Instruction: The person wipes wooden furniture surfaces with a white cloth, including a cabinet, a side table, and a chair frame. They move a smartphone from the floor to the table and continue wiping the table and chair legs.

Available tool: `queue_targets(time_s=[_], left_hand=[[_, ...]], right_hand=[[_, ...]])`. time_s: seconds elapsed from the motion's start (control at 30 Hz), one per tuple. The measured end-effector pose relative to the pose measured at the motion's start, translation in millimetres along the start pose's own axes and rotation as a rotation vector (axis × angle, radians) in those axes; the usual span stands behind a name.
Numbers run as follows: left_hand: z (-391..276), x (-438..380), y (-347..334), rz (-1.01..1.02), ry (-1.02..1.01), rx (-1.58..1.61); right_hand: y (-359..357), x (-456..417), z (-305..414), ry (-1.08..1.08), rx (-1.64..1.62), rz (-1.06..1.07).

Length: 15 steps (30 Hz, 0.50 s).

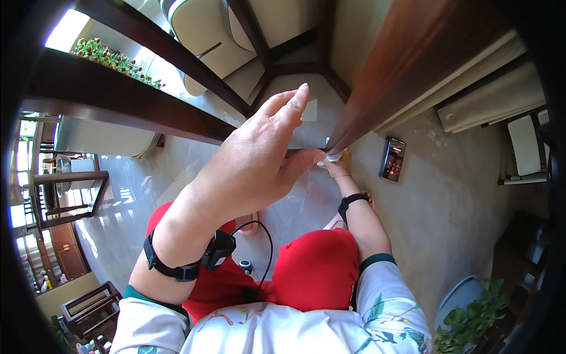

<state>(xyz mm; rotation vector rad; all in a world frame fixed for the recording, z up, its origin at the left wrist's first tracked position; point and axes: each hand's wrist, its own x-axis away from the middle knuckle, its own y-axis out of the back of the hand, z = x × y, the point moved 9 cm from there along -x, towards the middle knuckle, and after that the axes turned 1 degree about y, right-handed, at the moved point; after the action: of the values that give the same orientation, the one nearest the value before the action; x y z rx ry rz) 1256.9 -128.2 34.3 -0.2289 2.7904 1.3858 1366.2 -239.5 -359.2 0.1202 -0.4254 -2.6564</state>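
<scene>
Low at the foot of a dark wooden post (pixel 384 84), my right hand (pixel 339 165) grips a white cloth or tissue (pixel 334 156) pressed against the wood. My left hand (pixel 261 146) is raised close to the camera, back of the hand upward, with fingers extended and together and the thumb apart; no object shows in it, though its palm is hidden. Its fingers point towards the far side of the wooden frame, and it covers part of the lower rail. A black strap with a small device (pixel 219 250) is on my left forearm.
A smartphone (pixel 393 159) lies on the grey floor right of the post. Dark wooden bars (pixel 132 97) slope across the upper left, before pale chairs (pixel 199 31). A potted leafy plant (pixel 468 316) stands at lower right, a wooden rack (pixel 90 309) at lower left.
</scene>
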Motion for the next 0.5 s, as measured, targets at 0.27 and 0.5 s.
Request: queue_targets(time_s=[0.27,0.5], left_hand=[[16.9,21.4,4.0,0.162,0.062,0.025],[2.5,29.4,-10.1,0.302,-0.012,-0.024]], right_hand=[[12.0,7.2,-22.4,-0.376,-0.057,0.133],[59.5,-81.8,-64.7,-0.297,-0.006,0.040]])
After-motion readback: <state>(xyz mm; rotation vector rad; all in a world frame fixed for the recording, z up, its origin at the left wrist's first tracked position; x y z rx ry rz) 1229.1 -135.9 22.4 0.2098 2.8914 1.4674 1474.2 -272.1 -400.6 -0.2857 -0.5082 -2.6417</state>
